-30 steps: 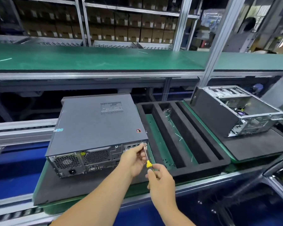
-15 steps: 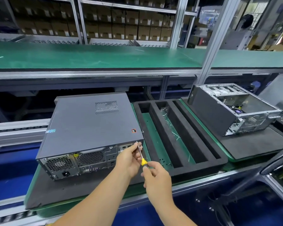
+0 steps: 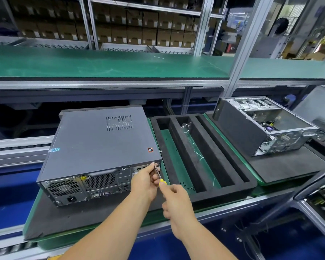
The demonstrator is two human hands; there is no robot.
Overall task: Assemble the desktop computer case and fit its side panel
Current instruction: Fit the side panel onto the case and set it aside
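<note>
Green conveyor bench, shelving with cartons behind. We note a black foam tray with three long slots; the middle one holds a small metal bracket. Closed computer case lies on a foam pad. Our left hand pinches the screwdriver shaft at the case's rear right corner; right hand is closed round its yellow handle.

Foam tray beside computer case limits clearance.

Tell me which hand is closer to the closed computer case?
Left. The left hand rests against the closed computer case's rear corner; the right hand sits further back, holding the screwdriver handle.
</note>
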